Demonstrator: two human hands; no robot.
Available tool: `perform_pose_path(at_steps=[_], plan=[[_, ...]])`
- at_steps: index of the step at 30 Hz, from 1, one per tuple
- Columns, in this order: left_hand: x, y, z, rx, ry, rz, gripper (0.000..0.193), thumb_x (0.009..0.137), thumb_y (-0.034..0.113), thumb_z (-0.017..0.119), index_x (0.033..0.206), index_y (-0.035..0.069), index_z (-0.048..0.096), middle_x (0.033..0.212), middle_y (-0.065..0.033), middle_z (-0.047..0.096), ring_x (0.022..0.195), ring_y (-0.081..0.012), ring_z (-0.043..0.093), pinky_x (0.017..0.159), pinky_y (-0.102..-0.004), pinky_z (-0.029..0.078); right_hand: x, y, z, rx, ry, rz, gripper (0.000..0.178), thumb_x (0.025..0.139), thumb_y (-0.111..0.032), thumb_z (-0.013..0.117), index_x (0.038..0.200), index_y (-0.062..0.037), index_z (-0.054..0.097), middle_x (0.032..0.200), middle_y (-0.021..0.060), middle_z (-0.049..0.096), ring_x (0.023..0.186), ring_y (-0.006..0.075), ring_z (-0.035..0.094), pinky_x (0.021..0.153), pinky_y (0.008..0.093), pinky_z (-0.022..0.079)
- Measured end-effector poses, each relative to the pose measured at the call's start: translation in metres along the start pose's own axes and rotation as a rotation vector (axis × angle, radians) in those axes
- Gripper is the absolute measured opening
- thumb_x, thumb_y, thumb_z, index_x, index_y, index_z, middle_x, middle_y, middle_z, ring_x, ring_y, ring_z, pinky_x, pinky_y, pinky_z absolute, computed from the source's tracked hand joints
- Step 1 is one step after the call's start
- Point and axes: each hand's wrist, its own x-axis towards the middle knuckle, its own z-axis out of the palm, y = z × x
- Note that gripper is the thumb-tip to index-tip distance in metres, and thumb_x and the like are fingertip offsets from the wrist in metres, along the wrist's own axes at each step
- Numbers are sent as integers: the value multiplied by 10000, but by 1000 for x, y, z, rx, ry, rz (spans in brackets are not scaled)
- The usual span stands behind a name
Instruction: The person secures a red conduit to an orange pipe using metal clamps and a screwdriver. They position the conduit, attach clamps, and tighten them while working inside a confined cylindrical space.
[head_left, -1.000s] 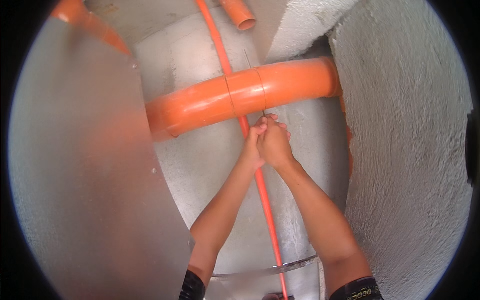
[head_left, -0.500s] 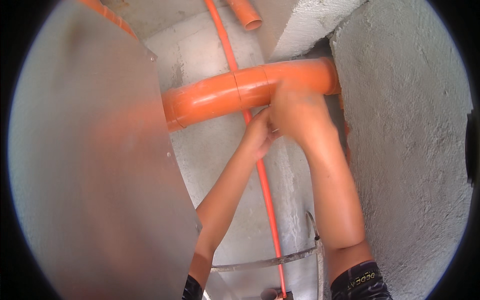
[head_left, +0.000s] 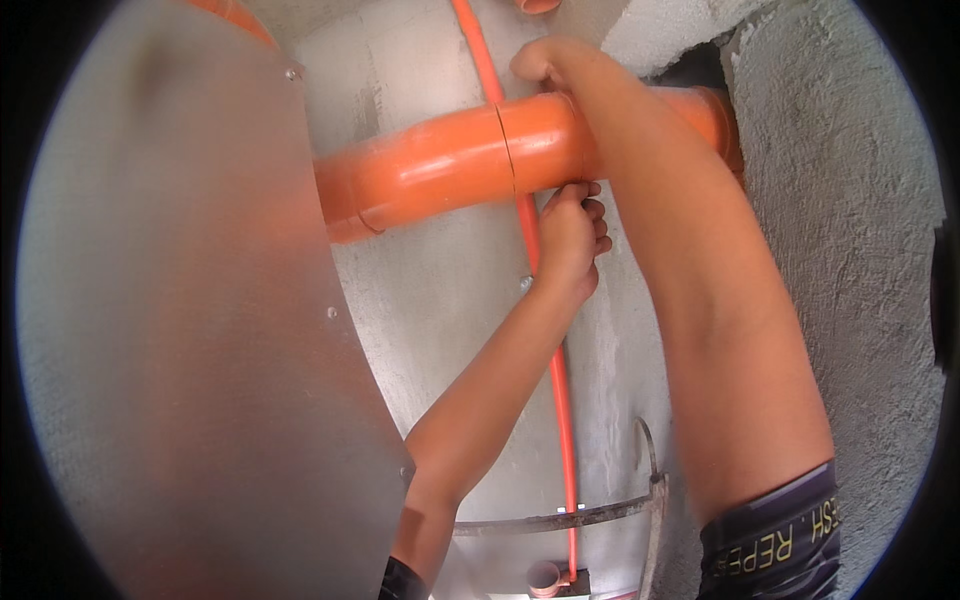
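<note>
The large orange drainpipe (head_left: 430, 165) is running crosswise between a grey panel (head_left: 220, 300) on the left and a rough concrete wall (head_left: 870, 300) on the right, its curved wall hiding whatever it may be containing. A dark seam is circling it near the middle.

The hands are staying apart, one on each side of this pipe. The left hand (head_left: 575, 235) is curling its fingers just beneath the lower edge, the fingertips lying at the pipe's underside; whether they are gripping anything, I cannot tell. The right hand (head_left: 540, 65) is bending over the upper edge, its forearm crossing in front of the pipe; its fingers are mostly hiding, so its grip cannot be told.

A slim orange pipe (head_left: 563, 420) is passing behind the drainpipe and the left forearm. Lower down, a curved metal bar (head_left: 560, 521) is crossing the view, and below it an open-mouthed pipe stub (head_left: 543, 577) is showing its rim, its inside being too small to read.
</note>
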Motion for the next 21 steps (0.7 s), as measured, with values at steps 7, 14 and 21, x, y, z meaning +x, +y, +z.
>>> perform_pose_path(at_steps=[7,14,21], plan=[[15,-31,-7,305,164,168,358,1030,236,415,1161,-15,634,794,-80,566,692,-179,527,613,-350,466,1,-7,1,-249,76,-67,384,996,-208,538,1242,45,690,1232,229,705,1093,313,698,894,486,527],[22,-42,-6,653,230,524,374,1087,215,380,1117,-88,598,950,-321,678,891,-458,668,771,-521,498,-24,-10,3,-332,136,-152,350,1001,-221,545,1176,37,705,1181,238,714,1057,317,711,874,477,537],[15,-41,8,665,239,573,320,1104,152,386,1032,-120,539,892,-368,666,821,-528,659,730,-549,501,-34,-7,11,-387,180,-200,329,1006,-234,552,1109,29,721,1129,246,723,1021,321,724,854,469,547]])
